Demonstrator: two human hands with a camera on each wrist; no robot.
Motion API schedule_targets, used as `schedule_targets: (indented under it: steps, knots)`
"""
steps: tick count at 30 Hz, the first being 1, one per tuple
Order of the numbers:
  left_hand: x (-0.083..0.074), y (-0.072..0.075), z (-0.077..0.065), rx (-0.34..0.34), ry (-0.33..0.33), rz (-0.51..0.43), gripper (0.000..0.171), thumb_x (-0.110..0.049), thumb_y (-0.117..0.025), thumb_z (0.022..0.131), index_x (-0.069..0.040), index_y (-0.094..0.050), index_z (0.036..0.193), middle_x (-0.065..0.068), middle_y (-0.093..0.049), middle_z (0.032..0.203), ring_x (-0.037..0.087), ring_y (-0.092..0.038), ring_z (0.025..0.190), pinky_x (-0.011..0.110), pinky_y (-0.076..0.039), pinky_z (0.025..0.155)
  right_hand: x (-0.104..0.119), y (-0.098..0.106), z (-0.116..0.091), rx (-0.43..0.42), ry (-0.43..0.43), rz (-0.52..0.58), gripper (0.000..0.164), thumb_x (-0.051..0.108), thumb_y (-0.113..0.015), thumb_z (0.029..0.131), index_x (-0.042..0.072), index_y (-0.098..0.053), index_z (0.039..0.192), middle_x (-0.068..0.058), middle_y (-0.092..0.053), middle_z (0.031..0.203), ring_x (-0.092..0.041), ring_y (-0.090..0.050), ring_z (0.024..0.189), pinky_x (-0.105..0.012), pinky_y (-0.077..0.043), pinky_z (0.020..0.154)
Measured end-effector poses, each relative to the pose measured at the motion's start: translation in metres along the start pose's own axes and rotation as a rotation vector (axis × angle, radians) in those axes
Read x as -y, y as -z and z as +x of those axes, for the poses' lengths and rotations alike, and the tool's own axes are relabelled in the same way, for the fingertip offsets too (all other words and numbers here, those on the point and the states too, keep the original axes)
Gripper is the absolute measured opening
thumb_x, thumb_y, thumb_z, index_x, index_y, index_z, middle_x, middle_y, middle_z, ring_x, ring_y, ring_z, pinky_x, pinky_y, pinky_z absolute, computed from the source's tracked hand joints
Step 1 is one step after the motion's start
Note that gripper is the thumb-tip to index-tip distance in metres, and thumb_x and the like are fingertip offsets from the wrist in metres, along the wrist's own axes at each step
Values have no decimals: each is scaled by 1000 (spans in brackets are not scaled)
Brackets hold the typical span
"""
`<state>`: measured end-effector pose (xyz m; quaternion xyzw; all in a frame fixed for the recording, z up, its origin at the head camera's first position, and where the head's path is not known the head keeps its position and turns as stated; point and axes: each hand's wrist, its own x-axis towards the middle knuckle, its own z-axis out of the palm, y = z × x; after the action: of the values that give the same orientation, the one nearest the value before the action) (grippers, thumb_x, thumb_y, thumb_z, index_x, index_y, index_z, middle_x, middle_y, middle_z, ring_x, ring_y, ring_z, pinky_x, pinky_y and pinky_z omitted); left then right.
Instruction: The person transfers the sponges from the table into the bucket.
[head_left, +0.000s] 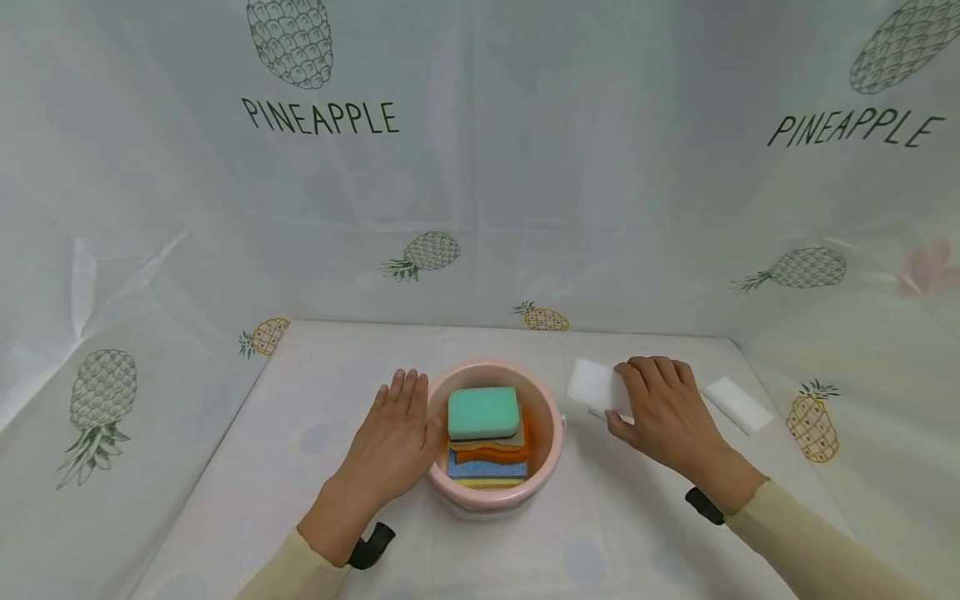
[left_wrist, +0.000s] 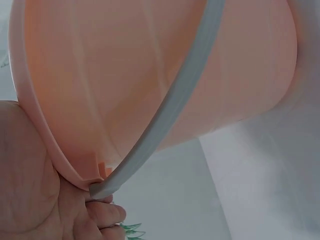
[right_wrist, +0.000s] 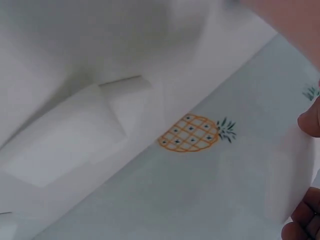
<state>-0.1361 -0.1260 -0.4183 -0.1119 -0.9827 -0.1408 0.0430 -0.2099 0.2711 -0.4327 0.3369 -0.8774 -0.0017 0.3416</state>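
Observation:
My left hand (head_left: pixel 393 437) lies with straight fingers along the left side of a round pink bucket (head_left: pixel 556 433), its palm against the rim. In the left wrist view the bucket's grey handle (left_wrist: pixel 175 102) hangs down across the outer wall. Inside the bucket sits a stack of sponges, with a mint green sponge (head_left: pixel 483 412) on top and orange, blue (head_left: pixel 487 468) and yellow ones below. To the right of the bucket, my right hand (head_left: pixel 667 417) pinches a white sponge block (head_left: pixel 595 383) between thumb and fingers, raised above the table in the right wrist view.
Another white block (head_left: pixel 738 406) lies on the table right of my right hand. White blocks (right_wrist: pixel 62 142) also rest on the table in the right wrist view. A pale cloth (head_left: pixel 480 200) printed with pineapples surrounds the table (head_left: pixel 300 500) at the back and sides.

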Motion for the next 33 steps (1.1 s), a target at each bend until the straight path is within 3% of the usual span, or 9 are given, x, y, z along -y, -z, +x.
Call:
schedule_targets:
  steps: [5, 11, 17, 22, 28, 33]
  knots:
    - [0, 0, -1, -9, -3, 8, 66, -32, -45, 111, 11, -33, 159, 29, -34, 167, 43, -25, 160, 59, -22, 130, 16, 14, 27, 28, -34, 43, 57, 40, -69, 84, -5, -61, 117, -22, -63, 110, -43, -56, 100, -56, -45, 82]
    - [0, -1, 0, -1, 11, -1, 67, -33, -45, 111, 10, -32, 161, 28, -33, 168, 42, -23, 161, 58, -21, 130, 55, 29, 55, 99, -35, 164, 66, 42, -87, 79, -1, -63, 124, -17, -65, 116, -37, -57, 106, -54, -45, 89]
    - [2, -2, 0, 1, 10, -10, 67, -33, -45, 111, 10, -31, 161, 27, -33, 168, 42, -23, 161, 58, -21, 131, 87, 31, 71, 183, 23, 257, 61, 47, -85, 82, 6, -66, 122, -8, -65, 117, -29, -58, 108, -48, -46, 92]
    - [2, -3, 0, -6, 4, -22, 66, -32, -45, 111, 10, -33, 160, 28, -34, 167, 42, -24, 160, 58, -22, 130, 105, 34, 78, 302, 76, 310, 62, 51, -85, 82, 9, -66, 124, -4, -66, 118, -23, -56, 107, -44, -44, 91]
    - [2, -1, 0, -11, -1, -23, 65, -30, -45, 111, 11, -34, 159, 28, -35, 166, 42, -25, 160, 58, -22, 130, 114, 35, 83, 439, 123, 353, 56, 51, -81, 85, 13, -69, 125, 1, -65, 116, -20, -55, 109, -42, -43, 94]
    - [2, -2, -1, -15, -5, -21, 65, -30, -44, 110, 11, -34, 159, 28, -36, 166, 42, -26, 160, 57, -23, 130, 116, 33, 86, 483, 166, 378, 52, 50, -79, 87, 14, -71, 125, 3, -66, 115, -19, -55, 110, -41, -42, 93]
